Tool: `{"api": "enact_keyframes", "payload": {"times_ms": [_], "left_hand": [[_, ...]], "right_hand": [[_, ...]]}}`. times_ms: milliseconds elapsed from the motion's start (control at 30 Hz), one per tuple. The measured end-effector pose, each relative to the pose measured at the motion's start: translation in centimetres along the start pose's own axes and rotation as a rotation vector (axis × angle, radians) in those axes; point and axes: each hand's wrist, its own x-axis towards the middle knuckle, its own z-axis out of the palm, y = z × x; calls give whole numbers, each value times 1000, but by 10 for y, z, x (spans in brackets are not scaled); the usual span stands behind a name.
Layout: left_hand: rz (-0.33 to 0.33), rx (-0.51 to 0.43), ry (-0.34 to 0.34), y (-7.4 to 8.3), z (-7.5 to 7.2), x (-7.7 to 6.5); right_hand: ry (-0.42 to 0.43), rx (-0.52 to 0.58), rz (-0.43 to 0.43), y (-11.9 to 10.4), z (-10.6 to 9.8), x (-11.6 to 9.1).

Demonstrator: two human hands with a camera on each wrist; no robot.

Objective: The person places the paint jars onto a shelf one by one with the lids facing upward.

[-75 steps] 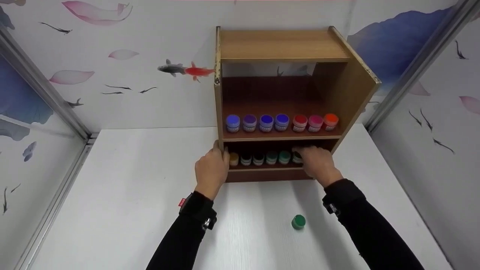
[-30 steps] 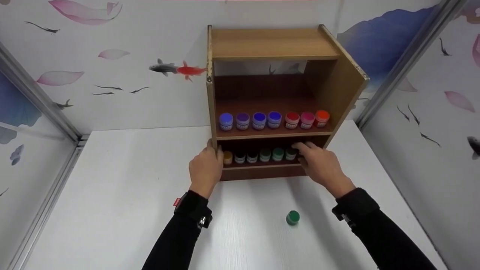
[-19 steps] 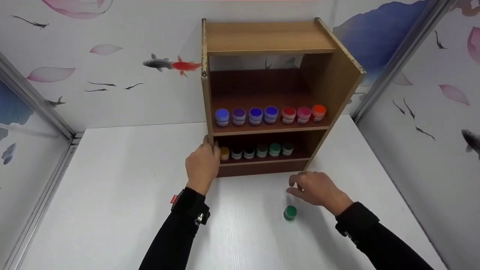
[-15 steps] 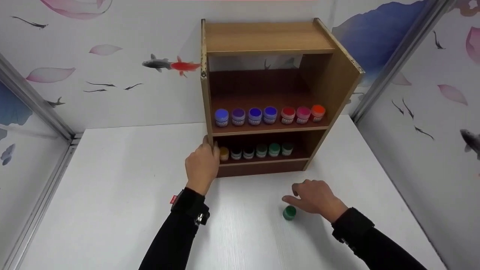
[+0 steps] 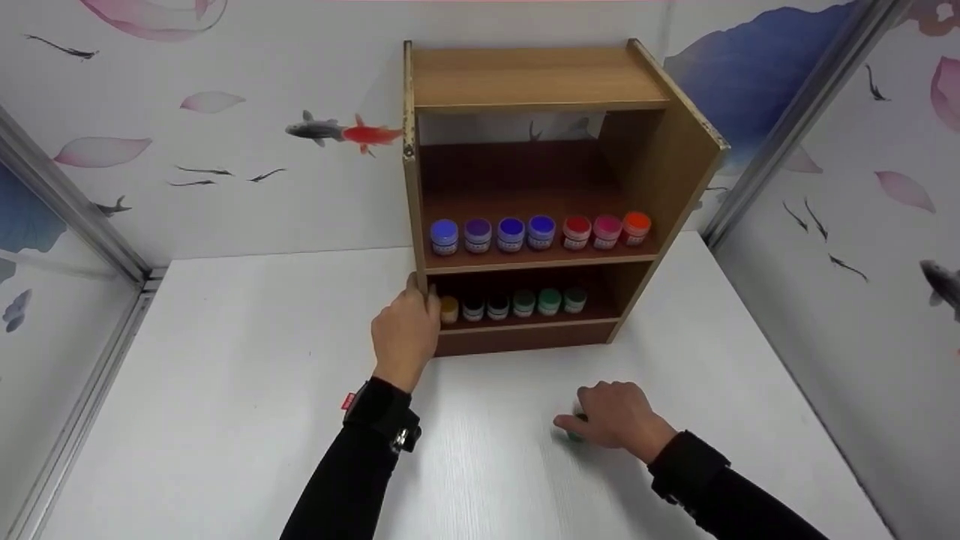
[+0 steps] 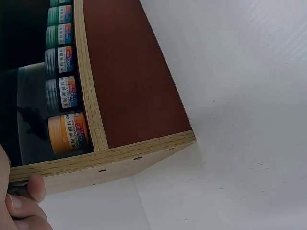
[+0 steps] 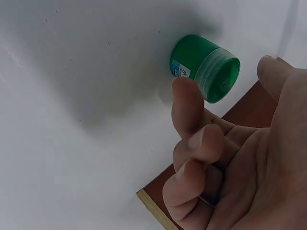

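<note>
My left hand (image 5: 406,334) grips the left side panel of a small wooden shelf (image 5: 517,339), with fingertips on the panel's outer face in the left wrist view. On the white table, a green paint jar (image 7: 206,67) stands in front of the shelf. Over it hovers my right hand (image 5: 616,420), thumb and index finger spread to either side of the jar. A gap shows between the thumb and the jar in the right wrist view; whether the index finger touches it, I cannot tell. The head view shows the jar mostly hidden under this hand.
The upper shelf bears a row of blue, purple, red, pink and orange paint jars (image 5: 511,235). Along the lower shelf stand a yellow jar (image 6: 68,133), dark jars and green jars (image 5: 549,301). Patterned walls (image 5: 247,217) border the white table (image 5: 247,390).
My right hand has left the lower shelf's right end and moved down and toward me, over the green paint jar. The left hand has kept its grip on the shelf.
</note>
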Motion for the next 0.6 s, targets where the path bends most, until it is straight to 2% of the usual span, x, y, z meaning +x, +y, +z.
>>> {"api": "enact_keyframes", "payload": {"times_ms": [367,600], "left_hand": [[-6,-15,-21,0,-1,0],[32,23,36,0,0,-1]], "right_hand": [[-6,20,-26,-2,4,3],[-22,67,-67,5,2,4]]}}
